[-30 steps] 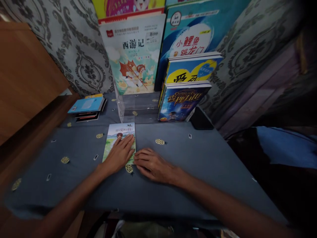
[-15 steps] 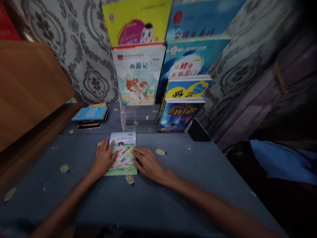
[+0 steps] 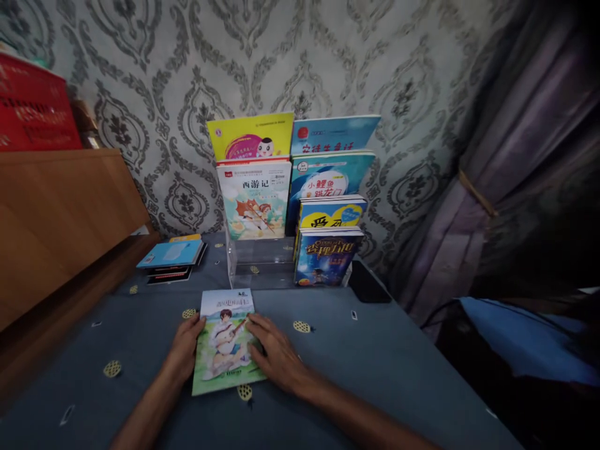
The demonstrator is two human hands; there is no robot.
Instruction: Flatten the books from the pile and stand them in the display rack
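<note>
Holding the book [image 3: 220, 359] in front of the rack [image 3: 241, 276] (face up), by opposite edges, with left hand [image 3: 184, 345] and right hand [image 3: 277, 357]; best to grip evenly and lightly, without bowing it.

left hand [image 3: 186, 347], right hand [image 3: 277, 357] apart, forearms [image 3: 344, 409] converging; left fingers [image 3: 188, 324] perhaps curled under.

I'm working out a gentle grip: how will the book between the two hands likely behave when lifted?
The book looks thin, so it's probably light and may flex a little. Its flat shape makes rolling unlikely, though the smooth-looking cover might slip. With the left hand and right hand at opposite edges, it should stay fairly steady.
</note>
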